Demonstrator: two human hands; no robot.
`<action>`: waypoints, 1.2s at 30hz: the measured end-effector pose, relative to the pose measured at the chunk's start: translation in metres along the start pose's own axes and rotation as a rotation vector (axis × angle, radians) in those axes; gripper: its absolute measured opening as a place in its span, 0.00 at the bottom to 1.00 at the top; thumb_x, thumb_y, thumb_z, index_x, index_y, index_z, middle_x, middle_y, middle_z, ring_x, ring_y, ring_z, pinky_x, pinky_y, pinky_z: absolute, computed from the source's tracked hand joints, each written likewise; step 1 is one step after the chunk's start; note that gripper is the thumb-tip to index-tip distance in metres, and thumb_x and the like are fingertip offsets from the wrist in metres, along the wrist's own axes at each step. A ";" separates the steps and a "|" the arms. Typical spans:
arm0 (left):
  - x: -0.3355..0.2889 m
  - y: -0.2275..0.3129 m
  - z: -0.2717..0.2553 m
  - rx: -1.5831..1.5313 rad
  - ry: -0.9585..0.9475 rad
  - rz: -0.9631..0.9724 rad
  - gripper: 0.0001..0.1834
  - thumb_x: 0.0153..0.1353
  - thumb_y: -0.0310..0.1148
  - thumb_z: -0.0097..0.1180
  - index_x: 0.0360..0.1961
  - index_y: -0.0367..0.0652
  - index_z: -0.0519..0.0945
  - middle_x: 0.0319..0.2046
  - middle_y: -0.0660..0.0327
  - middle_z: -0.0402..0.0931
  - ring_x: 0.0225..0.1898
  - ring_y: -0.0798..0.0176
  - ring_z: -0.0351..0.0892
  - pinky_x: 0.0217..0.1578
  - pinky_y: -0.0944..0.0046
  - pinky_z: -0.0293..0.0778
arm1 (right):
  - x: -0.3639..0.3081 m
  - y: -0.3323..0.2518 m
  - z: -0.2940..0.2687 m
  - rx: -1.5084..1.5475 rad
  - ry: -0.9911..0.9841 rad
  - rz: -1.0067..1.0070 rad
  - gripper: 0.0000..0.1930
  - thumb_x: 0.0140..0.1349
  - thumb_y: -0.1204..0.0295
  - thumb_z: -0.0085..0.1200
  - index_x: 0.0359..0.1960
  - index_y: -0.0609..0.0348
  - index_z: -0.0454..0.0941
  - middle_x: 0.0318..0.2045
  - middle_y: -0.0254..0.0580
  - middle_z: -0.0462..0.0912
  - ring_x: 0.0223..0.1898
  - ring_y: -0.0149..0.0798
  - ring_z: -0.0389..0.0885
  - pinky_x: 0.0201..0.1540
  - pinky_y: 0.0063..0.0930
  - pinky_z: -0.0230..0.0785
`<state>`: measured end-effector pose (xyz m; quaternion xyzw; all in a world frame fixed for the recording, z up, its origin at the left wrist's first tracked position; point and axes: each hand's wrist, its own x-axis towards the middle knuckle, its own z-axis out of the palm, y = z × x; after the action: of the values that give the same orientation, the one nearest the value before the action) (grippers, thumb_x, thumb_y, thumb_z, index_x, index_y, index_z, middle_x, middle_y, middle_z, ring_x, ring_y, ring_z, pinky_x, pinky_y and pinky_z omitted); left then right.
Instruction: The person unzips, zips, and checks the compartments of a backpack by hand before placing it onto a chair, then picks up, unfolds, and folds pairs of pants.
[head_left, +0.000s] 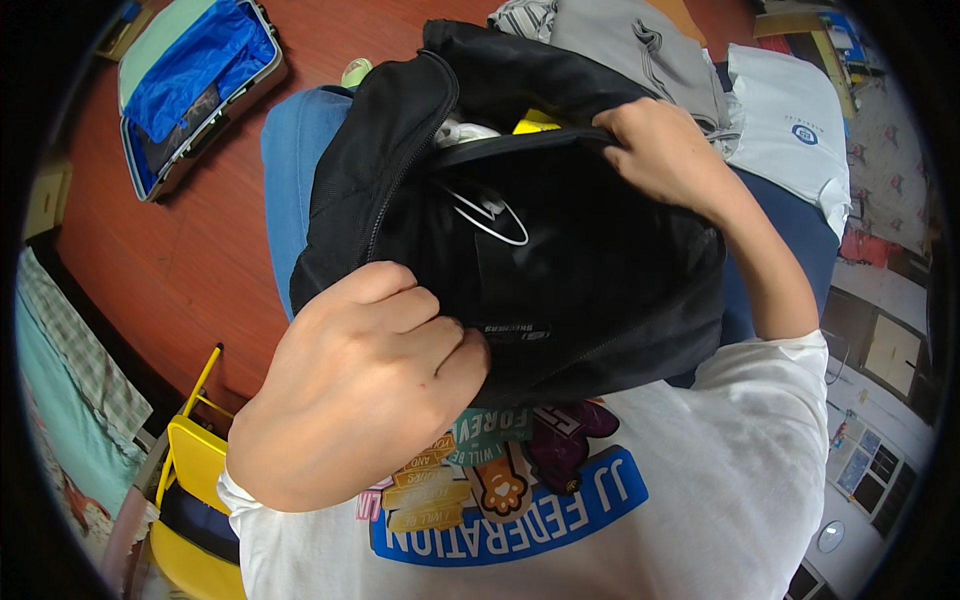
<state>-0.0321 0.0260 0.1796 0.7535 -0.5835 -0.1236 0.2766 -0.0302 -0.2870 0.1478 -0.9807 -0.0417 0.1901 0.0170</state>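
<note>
A black backpack (600, 270) lies unzipped on my lap, its main opening spread wide. My left hand (360, 390) is closed on the near left edge of the opening, beside the zipper. On the far right, my right hand (660, 150) is closed round the top edge of the bag's inner divider. Inside the bag shows a thin white cable (510, 228), looped against the dark lining. Behind the divider, a yellow item (537, 122) and a white item (465, 132) are partly visible; their kinds are hidden.
An open suitcase (200, 75) with blue lining rests on the reddish wooden floor (130, 240) at the far left. Folded grey clothing (625, 50) and a white shirt (785, 125) lie beyond the bag. A yellow folding chair (190, 465) stands at the lower left.
</note>
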 end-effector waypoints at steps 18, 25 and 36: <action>0.009 -0.001 0.015 -0.008 -0.114 0.016 0.18 0.38 0.36 0.66 0.32 0.35 0.83 0.30 0.57 0.83 0.34 0.56 0.81 0.42 0.61 0.74 | -0.039 -0.012 0.039 0.051 -0.022 -0.079 0.11 0.55 0.65 0.59 0.29 0.61 0.84 0.25 0.56 0.84 0.31 0.57 0.85 0.39 0.48 0.78; 0.003 0.002 0.022 -0.055 -0.250 -0.026 0.26 0.30 0.33 0.71 0.37 0.37 0.83 0.33 0.58 0.83 0.37 0.57 0.82 0.44 0.61 0.73 | -0.070 -0.048 0.061 0.516 -0.572 -0.316 0.22 0.72 0.53 0.48 0.39 0.65 0.72 0.36 0.62 0.80 0.42 0.62 0.81 0.43 0.51 0.72; -0.015 0.002 0.021 -0.083 -0.168 -0.053 0.23 0.41 0.36 0.72 0.39 0.38 0.84 0.34 0.57 0.82 0.40 0.56 0.80 0.45 0.61 0.72 | -0.024 0.008 0.022 0.527 0.212 -0.142 0.12 0.72 0.68 0.51 0.46 0.65 0.77 0.40 0.48 0.81 0.43 0.45 0.81 0.49 0.33 0.72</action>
<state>-0.0486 0.0338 0.1610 0.7437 -0.5787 -0.2175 0.2544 -0.0596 -0.2965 0.1361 -0.9516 -0.0574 0.0890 0.2885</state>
